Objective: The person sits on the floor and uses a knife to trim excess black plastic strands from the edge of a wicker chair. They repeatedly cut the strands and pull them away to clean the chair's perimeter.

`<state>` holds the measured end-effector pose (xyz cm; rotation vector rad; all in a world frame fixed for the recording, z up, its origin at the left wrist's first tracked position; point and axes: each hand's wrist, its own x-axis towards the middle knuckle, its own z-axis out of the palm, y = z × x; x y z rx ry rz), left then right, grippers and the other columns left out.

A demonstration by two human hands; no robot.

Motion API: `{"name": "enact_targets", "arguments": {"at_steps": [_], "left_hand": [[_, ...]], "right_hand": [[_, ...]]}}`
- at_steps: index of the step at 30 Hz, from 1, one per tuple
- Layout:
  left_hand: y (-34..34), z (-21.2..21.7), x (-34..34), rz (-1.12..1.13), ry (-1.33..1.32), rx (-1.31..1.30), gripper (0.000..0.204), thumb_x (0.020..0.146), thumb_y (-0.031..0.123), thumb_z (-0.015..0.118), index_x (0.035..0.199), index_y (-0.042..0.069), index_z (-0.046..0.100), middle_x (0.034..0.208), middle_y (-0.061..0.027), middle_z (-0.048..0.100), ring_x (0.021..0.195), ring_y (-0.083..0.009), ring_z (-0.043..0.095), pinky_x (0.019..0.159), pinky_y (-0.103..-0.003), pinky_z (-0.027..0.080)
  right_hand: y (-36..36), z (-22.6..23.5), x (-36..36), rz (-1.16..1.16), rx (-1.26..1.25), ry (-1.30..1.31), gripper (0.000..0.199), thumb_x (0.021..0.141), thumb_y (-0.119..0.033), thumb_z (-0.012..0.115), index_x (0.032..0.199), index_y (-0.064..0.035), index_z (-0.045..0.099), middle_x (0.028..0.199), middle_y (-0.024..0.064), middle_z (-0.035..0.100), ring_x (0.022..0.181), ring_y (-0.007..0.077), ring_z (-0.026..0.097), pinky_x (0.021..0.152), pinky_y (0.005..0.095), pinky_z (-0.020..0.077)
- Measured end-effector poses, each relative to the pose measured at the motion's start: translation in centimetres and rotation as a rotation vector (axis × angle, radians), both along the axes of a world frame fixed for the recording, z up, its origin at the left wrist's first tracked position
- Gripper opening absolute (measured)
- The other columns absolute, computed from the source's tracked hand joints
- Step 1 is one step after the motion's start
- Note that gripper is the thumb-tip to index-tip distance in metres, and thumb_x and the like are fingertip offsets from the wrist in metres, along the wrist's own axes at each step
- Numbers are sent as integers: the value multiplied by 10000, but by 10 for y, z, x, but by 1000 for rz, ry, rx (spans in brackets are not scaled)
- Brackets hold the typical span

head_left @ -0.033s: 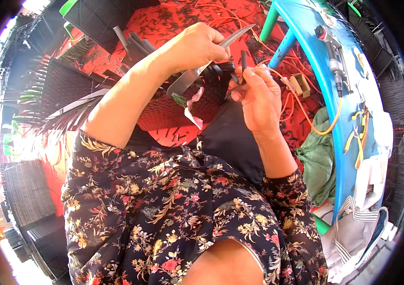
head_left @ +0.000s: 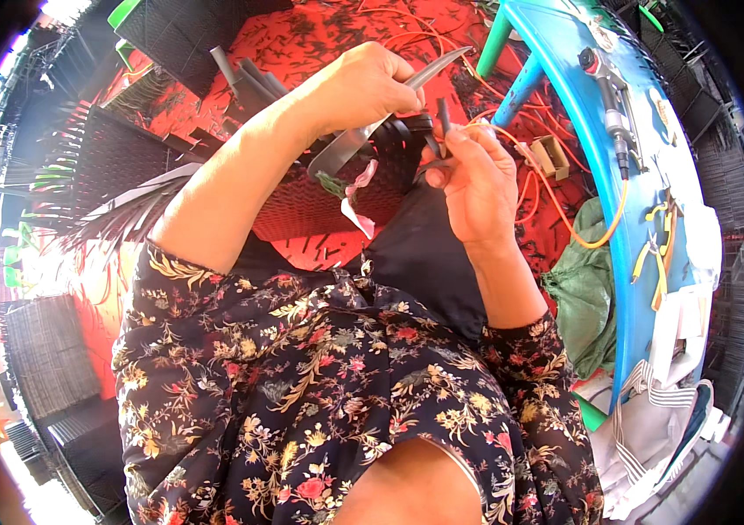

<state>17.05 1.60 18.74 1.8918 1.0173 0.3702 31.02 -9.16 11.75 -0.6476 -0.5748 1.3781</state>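
My left hand [head_left: 370, 83] is closed around the middle of a long grey metal blade [head_left: 337, 156]. The blade's curved, pointed end sticks out to the upper right, and its broad flat end points down to the left. A pink-and-white strip of cloth [head_left: 356, 203] with a green bit hangs just below the broad end. My right hand [head_left: 481, 179] pinches a dark flat strip [head_left: 444, 115] between thumb and fingers, close to the left hand. Under both hands, a black woven piece [head_left: 311, 197] rests by my knees, its upper edge partly hidden by the left hand and blade.
A blue table [head_left: 626, 306] on the right bears a power tool [head_left: 608, 96] and yellow-handled pliers [head_left: 652, 255]. An orange hose [head_left: 595, 243] loops off its edge. Below lie a green sack [head_left: 586, 306] and a small cardboard box [head_left: 552, 157]. Dark scraps litter the red floor [head_left: 319, 39].
The dark strip in my right hand has shifted very slightly. Both hands keep their grip in nearly the same place.
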Motion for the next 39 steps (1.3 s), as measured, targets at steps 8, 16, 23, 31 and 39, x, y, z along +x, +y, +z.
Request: {"name": "enact_targets", "arguments": {"at_steps": [8,16,23,31,39], "left_hand": [[-1,-1,8,14,66,76,147,733,124,610,759,-15,651,651,-10,587,628,-61,532,609,-216,423],[-1,-5,10,0,34,90,158,720,141,608,735,-12,645,645,-11,587,626,-65,531,615,-232,425],[-3,-3,11,-11,26,78,164,705,138,614,741,-19,644,640,-12,588,621,-69,531,611,-234,427],[-5,-1,10,16,39,54,151,691,134,622,730,-9,646,609,1,561,582,-66,504,566,-243,407],[-4,-3,10,23,29,78,152,692,141,634,722,-7,642,606,0,562,578,-67,506,566,-242,411]], "right_hand": [[-7,20,4,13,-239,-73,132,797,-135,568,767,-6,571,802,73,579,702,178,610,520,271,468],[-4,23,10,37,-350,-149,114,791,-106,563,770,6,561,785,86,574,688,196,616,510,310,474],[0,21,14,45,-367,-103,105,793,-103,571,765,-4,559,779,87,580,677,199,615,517,315,480],[-4,24,12,40,-311,-116,109,806,-105,567,777,0,563,775,83,577,663,196,609,524,309,478],[2,25,12,22,-359,-164,115,802,-111,575,793,3,560,743,68,552,625,189,599,510,304,464]]}}
